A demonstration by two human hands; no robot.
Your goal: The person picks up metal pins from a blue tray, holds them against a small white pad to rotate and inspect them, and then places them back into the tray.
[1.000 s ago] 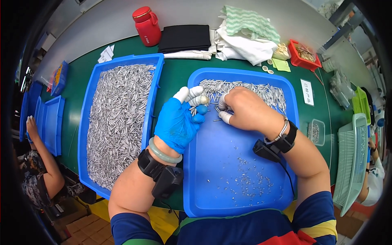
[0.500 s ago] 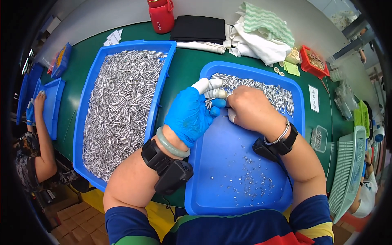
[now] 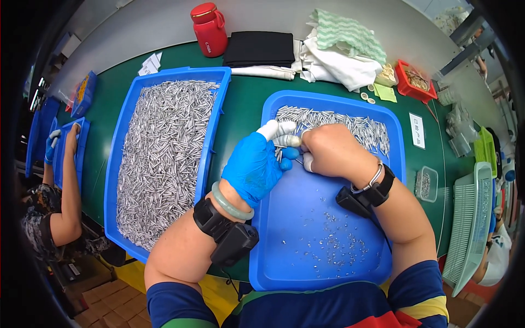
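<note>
My left hand (image 3: 249, 164), in a blue glove with white finger cots on some fingertips, is curled over the far left part of a blue tray (image 3: 261, 229). Several slim silver metal pins (image 3: 280, 150) poke out between its fingers. Fingertip to fingertip with it, my right hand (image 3: 332, 148) is bare but for white cots on thumb and forefinger, and is closed in a pinch. A thin pin end (image 3: 299, 161) shows by its thumb; the rest is hidden. Beyond both hands, loose pins (image 3: 355, 124) lie along the tray's far side; tiny clear bits (image 3: 336, 240) are scattered nearer me.
Left of my arms stands a blue bin (image 3: 114, 180) heaped with pins. At the back are a red bottle (image 3: 209, 33), folded black cloth (image 3: 258, 49), white cloths (image 3: 336, 63) and a red box (image 3: 414, 82). A small clear tub (image 3: 426, 184) sits right. Another person's arm (image 3: 66, 191) works far left.
The whole view has shifted slightly, so the trays and bottle sit lower in the picture. My hands stay together at the same spot over the tray. The other person's hands have moved slightly.
</note>
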